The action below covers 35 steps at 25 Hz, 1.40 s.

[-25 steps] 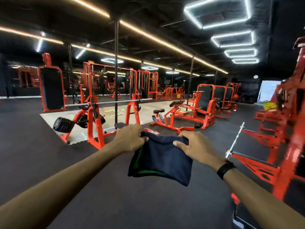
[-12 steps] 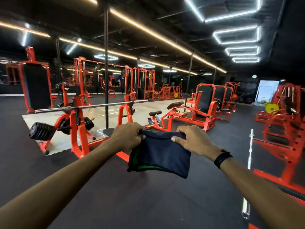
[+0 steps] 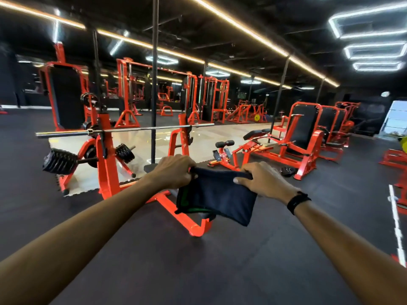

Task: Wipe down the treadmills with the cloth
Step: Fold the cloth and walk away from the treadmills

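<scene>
Cloth point(image 3: 217, 200), dark, folded: held in mid-air by top edge, gripped by left hand point(image 3: 175, 171) and pinched by right hand point(image 3: 259, 180). Treadmills: none visible. Wiping judged not yet begun.

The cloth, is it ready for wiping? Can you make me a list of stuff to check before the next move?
1. Cloth held: ok. The left hand and right hand both pinch the top edge of the dark blue cloth.
2. Cloth folded: ok, it hangs as a folded pad with a green edge showing.
3. Cloth off the floor: ok, it hangs in the air.
4. Treadmill in reach: not ok, none shows in this view, only orange weight machines and the barbell rack.
5. Path ahead: not ok, the rack's orange base bar lies just ahead on the floor.
6. Cloth damp: cannot tell.
</scene>
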Tool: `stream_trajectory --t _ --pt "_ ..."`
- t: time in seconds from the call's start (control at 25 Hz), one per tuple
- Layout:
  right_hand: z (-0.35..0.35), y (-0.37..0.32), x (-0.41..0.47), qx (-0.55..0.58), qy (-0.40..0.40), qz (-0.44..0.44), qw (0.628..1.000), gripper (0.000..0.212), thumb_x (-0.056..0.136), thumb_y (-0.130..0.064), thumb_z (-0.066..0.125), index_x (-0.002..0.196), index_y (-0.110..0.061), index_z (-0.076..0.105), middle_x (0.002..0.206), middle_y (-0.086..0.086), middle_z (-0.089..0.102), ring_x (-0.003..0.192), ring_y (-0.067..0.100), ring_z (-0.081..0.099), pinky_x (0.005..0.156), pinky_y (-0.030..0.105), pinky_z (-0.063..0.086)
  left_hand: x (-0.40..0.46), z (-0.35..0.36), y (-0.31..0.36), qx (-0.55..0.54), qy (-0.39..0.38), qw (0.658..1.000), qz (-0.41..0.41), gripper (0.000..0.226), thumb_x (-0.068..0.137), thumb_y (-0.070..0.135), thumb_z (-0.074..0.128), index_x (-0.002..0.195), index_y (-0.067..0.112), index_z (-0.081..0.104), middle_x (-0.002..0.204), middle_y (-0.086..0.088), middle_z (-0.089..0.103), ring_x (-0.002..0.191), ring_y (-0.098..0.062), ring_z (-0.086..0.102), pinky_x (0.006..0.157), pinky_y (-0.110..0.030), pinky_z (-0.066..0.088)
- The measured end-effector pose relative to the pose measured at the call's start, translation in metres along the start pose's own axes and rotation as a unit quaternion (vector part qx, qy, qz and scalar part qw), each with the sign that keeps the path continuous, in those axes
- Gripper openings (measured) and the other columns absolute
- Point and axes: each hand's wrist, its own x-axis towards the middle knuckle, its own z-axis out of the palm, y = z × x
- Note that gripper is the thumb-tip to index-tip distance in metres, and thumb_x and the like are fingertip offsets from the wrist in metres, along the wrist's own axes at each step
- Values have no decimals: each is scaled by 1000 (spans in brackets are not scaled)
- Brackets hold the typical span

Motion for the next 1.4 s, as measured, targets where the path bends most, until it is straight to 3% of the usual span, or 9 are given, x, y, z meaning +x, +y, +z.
stream_trajectory --t 0.24,0.52,0.72,0.88,0.96,1.08,1.24,1.4 --pt "80 69 153 -26 10 -34 999 27 94 -48 60 99 -22 66 94 -2 68 87 21 63 70 30 36 137 89 -87 12 35 999 -32 20 91 29 62 106 24 73 103 -5 72 96 -33 64 70 -33 36" --pt "141 148 346 -21 -11 -8 1000 28 93 -48 62 101 -21 67 95 -1 70 88 21 65 72 31 40 321 165 -191 0 10 999 -40 22 90 28 59 106 26 74 105 -1 73 102 -28 64 76 -36 32" --pt "191 201 457 -5 -7 22 1000 26 92 -46 64 99 -21 67 96 0 70 90 23 64 77 36 46 444 221 -246 1 25 998 -64 31 86 25 61 114 31 73 115 -7 66 111 -32 59 86 -40 37" --pt "255 250 523 41 -59 70 995 23 90 -47 63 95 -25 66 95 -2 69 91 21 63 77 36 46 514 292 -282 10 -9 997 -76 35 83 21 62 114 31 73 114 -7 64 115 -32 56 94 -42 37" --pt "296 275 555 55 -84 93 991 22 90 -47 64 94 -25 66 95 -1 69 91 22 63 74 33 42 548 332 -301 4 -65 994 -83 34 78 16 62 107 26 75 111 -3 70 112 -31 60 97 -43 37" --pt "361 305 601 84 -115 121 982 20 88 -46 66 88 -25 63 96 0 69 93 23 62 74 31 39 594 392 -332 -18 -131 986 -100 28 74 15 61 98 18 74 108 -2 70 107 -32 62 91 -41 38" --pt "442 334 649 103 -171 153 968 21 89 -44 66 88 -23 62 99 4 68 96 27 62 78 34 46 645 470 -370 -44 -202 967 -151 37 80 17 62 116 21 69 125 -9 63 119 -34 58 102 -41 40" --pt "510 352 674 120 -234 203 943 30 88 -40 67 105 -16 65 111 6 66 105 29 61 83 34 45 677 540 -402 -59 -245 953 -169 41 79 20 62 120 23 66 127 -10 63 118 -34 59 98 -38 45"
